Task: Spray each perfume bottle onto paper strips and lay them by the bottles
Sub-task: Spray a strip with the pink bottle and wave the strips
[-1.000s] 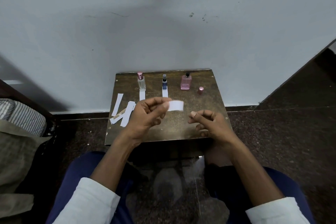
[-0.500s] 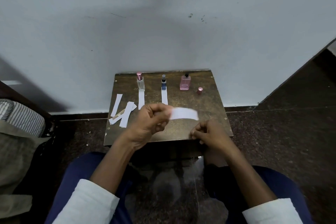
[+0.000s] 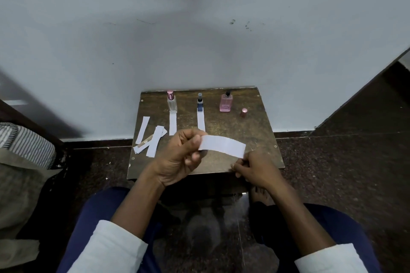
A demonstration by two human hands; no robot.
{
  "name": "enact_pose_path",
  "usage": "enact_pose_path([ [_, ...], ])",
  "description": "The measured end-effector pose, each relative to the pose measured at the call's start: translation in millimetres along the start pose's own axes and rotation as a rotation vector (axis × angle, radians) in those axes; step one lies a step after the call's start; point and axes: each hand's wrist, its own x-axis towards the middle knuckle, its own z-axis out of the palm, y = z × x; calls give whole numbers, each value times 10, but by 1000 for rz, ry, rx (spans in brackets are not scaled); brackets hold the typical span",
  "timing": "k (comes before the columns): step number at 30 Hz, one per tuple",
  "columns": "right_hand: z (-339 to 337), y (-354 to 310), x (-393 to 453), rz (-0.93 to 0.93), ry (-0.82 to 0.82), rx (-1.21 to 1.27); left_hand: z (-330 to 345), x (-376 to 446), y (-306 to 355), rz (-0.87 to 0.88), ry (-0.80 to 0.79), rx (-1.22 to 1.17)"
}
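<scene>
Left hand (image 3: 182,157) and right hand (image 3: 255,169) fingers pinch a paper strip (image 3: 221,146) at opposite ends; pulling could tear it.

Home corner: low wooden table (image 3: 261,139), bedding (image 3: 26,146).

A white paper strip (image 3: 222,149) shows at centre frame above a mottled dark-brown table (image 3: 255,131). At the table's upper edge stand a clear bottle (image 3: 172,104) with a pink cap, a dark-blue bottle (image 3: 200,105), and a pink bottle (image 3: 226,102). A grey-and-white striped cloth (image 3: 24,143) lies at left.
</scene>
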Motion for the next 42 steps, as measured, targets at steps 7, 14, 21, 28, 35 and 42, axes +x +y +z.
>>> enact_pose_path([
  [7,23,-20,-26,-2,-25,31,-160,71,-207,-166,445,1063],
  [14,-3,-51,-42,-18,-5,1,-39,-35,-24,-73,-75,125],
  [21,14,-28,-31,-29,10,-29,-182,100,-233,-105,373,1136],
  [28,-23,-47,-54,-29,-22,-32,2,22,-64,-62,18,131],
  [35,7,-3,-29,-45,-27,-12,-279,88,-172,-124,245,1030],
  [42,26,13,-4,-44,-16,-31,-214,77,-96,-5,9,462],
])
